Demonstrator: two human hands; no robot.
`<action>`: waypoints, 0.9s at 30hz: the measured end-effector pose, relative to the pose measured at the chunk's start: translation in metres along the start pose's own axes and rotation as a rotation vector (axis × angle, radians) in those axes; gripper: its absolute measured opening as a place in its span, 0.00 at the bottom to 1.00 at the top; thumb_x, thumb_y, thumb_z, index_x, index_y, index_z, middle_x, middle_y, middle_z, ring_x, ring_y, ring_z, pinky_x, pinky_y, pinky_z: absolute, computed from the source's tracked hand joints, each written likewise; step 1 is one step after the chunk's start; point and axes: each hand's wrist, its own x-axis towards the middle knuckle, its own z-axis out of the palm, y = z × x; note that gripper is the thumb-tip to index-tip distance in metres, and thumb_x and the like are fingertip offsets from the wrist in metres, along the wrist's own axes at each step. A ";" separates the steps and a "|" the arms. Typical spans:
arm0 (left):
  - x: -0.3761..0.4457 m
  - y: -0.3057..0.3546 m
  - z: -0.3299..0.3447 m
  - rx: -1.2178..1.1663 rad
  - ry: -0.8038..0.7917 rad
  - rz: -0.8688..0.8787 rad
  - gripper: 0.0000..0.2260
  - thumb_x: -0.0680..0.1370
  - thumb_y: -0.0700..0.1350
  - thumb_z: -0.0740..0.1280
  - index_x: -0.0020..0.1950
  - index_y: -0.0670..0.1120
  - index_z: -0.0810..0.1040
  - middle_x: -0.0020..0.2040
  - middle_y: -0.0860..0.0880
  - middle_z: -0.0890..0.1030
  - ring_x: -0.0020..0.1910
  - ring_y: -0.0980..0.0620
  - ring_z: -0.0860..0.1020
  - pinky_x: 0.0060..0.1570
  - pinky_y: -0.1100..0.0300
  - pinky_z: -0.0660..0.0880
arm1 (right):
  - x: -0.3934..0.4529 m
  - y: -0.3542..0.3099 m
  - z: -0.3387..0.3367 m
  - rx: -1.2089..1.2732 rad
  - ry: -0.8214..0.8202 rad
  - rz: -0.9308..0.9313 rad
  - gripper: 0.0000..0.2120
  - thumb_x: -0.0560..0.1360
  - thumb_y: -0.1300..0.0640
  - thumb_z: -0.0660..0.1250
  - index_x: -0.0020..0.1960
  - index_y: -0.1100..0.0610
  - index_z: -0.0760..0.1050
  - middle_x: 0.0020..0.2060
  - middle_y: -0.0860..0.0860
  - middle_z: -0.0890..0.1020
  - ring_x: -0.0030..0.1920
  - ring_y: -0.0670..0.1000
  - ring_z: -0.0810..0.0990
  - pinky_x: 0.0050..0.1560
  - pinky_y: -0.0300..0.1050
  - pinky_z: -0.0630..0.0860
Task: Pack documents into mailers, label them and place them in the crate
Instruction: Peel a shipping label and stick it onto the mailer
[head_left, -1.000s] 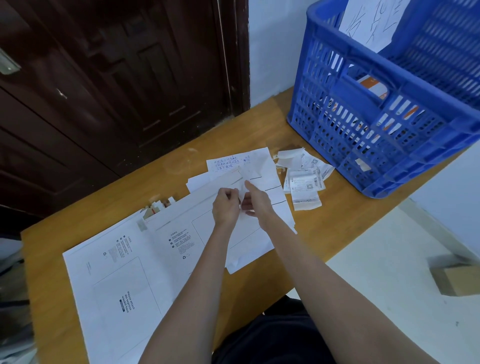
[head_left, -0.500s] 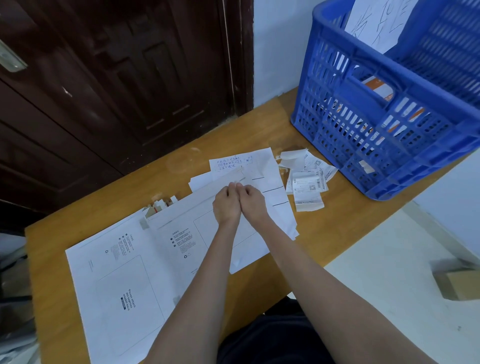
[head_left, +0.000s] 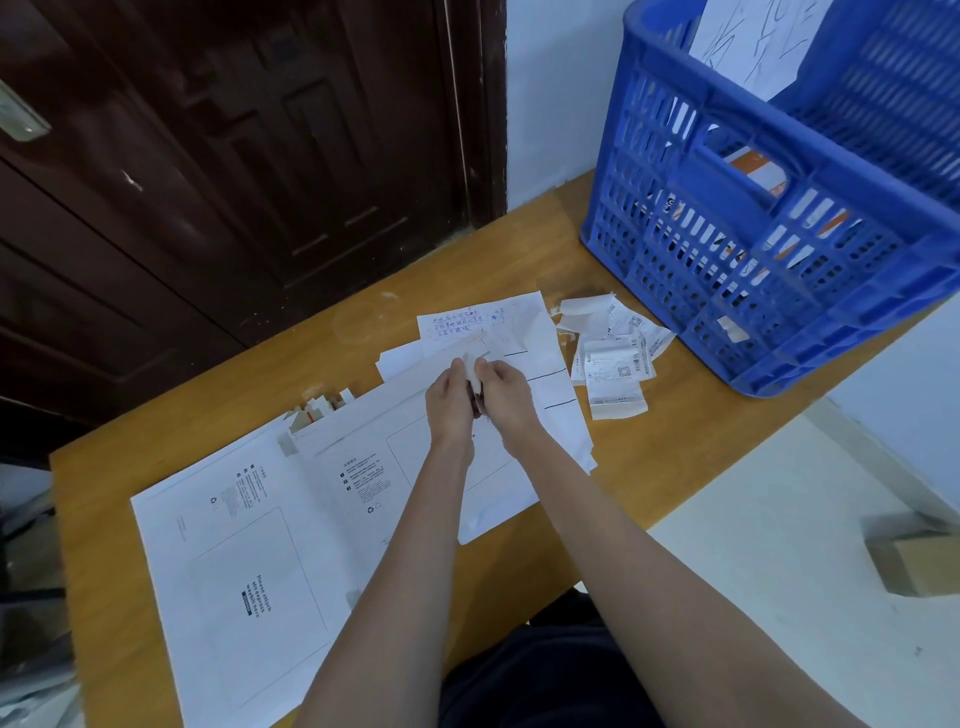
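Right now my left hand (head_left: 451, 402) and right hand (head_left: 503, 391) are pressed close together over the upper mailer (head_left: 410, 447), both pinching a small white strip (head_left: 471, 371) that stands up between my thumbs and fingertips; I cannot tell whether it is a label backing or a seal strip. That mailer lies flat on the table (head_left: 675, 441), overlapping a second mailer (head_left: 234, 561) nearer my left elbow, which shows a printed waybill box. Beyond my hands lie loose sheets (head_left: 514, 332), one with blue handwriting. Just right of them sits a small heap of labels (head_left: 615, 364) with barcodes. The crate (head_left: 769, 234) stands at the table's far right corner, with white and orange packets showing through its slots.
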 end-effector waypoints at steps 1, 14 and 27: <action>0.002 -0.002 -0.001 0.119 0.051 0.088 0.17 0.82 0.47 0.58 0.36 0.41 0.73 0.30 0.47 0.75 0.32 0.50 0.73 0.35 0.57 0.71 | 0.000 0.000 -0.002 -0.087 0.042 -0.080 0.16 0.80 0.55 0.58 0.34 0.56 0.66 0.29 0.49 0.72 0.31 0.47 0.71 0.35 0.38 0.68; 0.001 0.007 -0.002 -0.036 -0.047 0.054 0.15 0.83 0.47 0.57 0.39 0.44 0.73 0.35 0.48 0.75 0.36 0.52 0.74 0.38 0.60 0.71 | -0.002 -0.012 -0.005 0.245 -0.019 0.096 0.13 0.78 0.57 0.60 0.35 0.59 0.69 0.31 0.55 0.74 0.31 0.52 0.72 0.30 0.40 0.70; -0.006 0.011 -0.003 -0.249 -0.065 -0.050 0.16 0.83 0.44 0.57 0.35 0.44 0.70 0.22 0.56 0.73 0.23 0.60 0.72 0.34 0.66 0.72 | 0.000 -0.010 -0.001 0.194 0.005 0.116 0.13 0.80 0.54 0.59 0.39 0.60 0.70 0.31 0.54 0.74 0.34 0.52 0.72 0.37 0.42 0.70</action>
